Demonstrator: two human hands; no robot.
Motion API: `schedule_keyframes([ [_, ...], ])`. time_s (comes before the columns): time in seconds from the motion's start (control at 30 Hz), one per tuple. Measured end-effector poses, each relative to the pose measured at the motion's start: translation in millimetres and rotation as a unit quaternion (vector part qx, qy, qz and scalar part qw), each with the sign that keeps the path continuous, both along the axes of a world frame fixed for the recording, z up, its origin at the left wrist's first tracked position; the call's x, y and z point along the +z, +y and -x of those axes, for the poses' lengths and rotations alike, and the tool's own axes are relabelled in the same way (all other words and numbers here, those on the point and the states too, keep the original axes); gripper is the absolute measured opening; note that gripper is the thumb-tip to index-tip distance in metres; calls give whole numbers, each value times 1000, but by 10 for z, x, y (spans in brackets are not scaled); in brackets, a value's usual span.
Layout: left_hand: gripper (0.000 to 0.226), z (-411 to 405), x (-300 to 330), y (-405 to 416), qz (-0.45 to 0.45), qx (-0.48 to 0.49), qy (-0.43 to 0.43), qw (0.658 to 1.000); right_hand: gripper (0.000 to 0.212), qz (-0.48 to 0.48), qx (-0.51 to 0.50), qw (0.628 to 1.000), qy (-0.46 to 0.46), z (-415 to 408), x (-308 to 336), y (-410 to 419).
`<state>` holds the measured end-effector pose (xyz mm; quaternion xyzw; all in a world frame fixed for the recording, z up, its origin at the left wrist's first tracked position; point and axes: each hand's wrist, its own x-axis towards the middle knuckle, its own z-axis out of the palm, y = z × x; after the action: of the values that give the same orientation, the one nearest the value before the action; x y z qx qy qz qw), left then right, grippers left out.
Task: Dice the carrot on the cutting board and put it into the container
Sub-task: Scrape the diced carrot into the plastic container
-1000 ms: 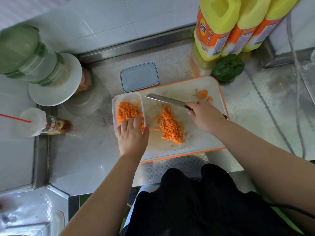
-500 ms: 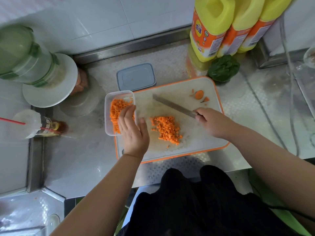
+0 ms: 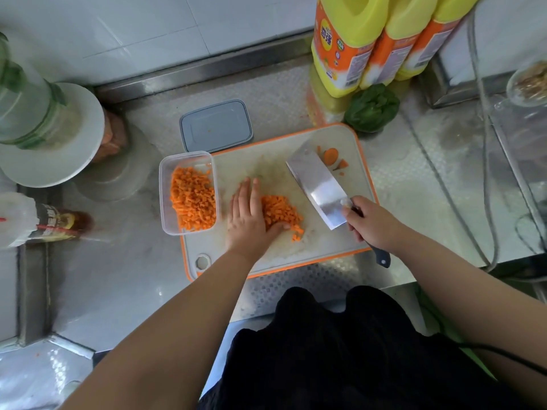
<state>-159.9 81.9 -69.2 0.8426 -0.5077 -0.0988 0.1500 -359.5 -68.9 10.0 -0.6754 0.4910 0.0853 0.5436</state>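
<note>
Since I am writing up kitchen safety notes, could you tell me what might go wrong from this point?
The left hand lies flat against the diced carrot pile while the cleaver, held by the right hand, lies close by: a scoop toward the fingers could nick them.

The container straddles the edge of the cutting board, so a push could tip it or spill dice.

Loose dice near the pile's edge may scatter.

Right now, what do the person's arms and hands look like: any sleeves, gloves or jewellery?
Both forearms are bare to the frame edge, no sleeves showing. The left hand and right hand wear no gloves; no rings, watch or bands are visible. Dark clothing shows below, at the torso.
</note>
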Motion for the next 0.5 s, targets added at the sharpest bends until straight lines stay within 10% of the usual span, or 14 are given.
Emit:
schedule_keyframes([
  [0.33, 85, 381, 83, -233, 70, 97, 134, 984, 39, -21, 65, 989, 128, 22, -57, 63],
  [0.5, 89, 322, 43, -223, 28, 89, 66, 994, 28, -80, 61, 984, 145, -72, -96, 126],
])
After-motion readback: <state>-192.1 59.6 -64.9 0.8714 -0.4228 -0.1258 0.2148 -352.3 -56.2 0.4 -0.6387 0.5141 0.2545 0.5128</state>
